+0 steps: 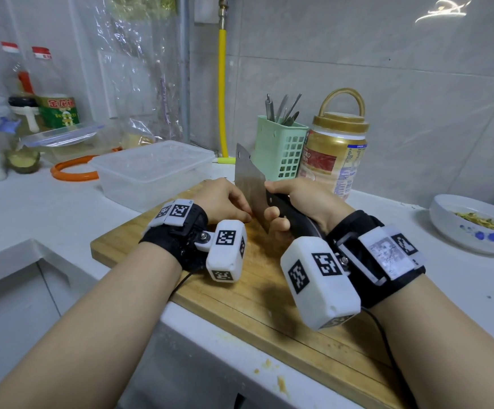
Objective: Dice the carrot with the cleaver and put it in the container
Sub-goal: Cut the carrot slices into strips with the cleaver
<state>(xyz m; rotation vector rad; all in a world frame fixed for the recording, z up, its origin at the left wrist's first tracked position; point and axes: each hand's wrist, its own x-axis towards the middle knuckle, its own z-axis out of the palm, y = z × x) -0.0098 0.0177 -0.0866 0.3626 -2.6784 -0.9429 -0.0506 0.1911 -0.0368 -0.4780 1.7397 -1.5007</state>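
1. Both hands are at the middle of the wooden cutting board (269, 314), so by my reading the cutting is under way and not finished
2. Right hand (302, 202) is clenched round the dark handle of the cleaver (248, 178); the blade stands upright on its edge, tip pointing to the far side, with its flat side toward the left
3. Left hand (225, 200) sits just left of the blade, fingers curled down onto the board and touching or nearly touching the steel; I cannot tell whether it pinches anything, because the hand and the wrist gear cover what lies beneath
4. No carrot can be seen anywhere in view; if one is on the board, it is hidden under the left hand, close against the blade
5. No diced pieces show on the bare parts of the board, only a few pale scraps on the near counter edge
6. Clear plastic container (151, 172) stands at the far left of the board, just beside it; its lid looks to be on and nothing orange shows through it
7. Judging from this, the moving of pieces into the container is still wholly to do, and the lid would have to come off first
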